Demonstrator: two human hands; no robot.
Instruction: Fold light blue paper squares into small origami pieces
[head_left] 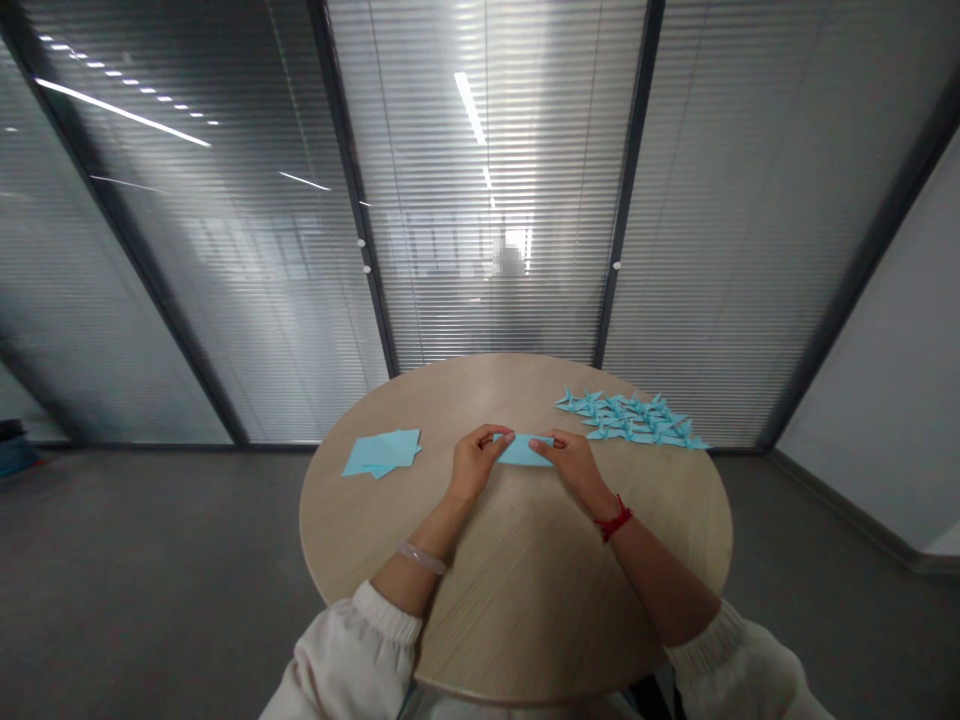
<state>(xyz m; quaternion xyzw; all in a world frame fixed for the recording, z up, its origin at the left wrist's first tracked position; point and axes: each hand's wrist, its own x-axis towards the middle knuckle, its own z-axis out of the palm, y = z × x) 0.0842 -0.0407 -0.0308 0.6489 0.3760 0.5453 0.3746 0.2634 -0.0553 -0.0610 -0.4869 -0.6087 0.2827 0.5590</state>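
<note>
A light-blue sheet of origami paper (523, 452), folded into a wide rectangle, is between my two hands near the middle of the round table. My left hand (478, 458) pinches its left end, thumb on the near face and fingers behind. At the right end my right hand (571, 458) grips the paper in the same way, thumb in front. To the left lies a small stack of flat blue paper squares (384, 452), slightly fanned out. Several folded blue paper cranes (634, 418) sit in rows at the far right.
The round wooden table (525, 600) has a curved edge all around. Behind it stands a glass partition with blinds (487, 300) in dark frames. A white wall (877, 370) is on the right, and a dark blue object (16, 447) rests on the floor at far left.
</note>
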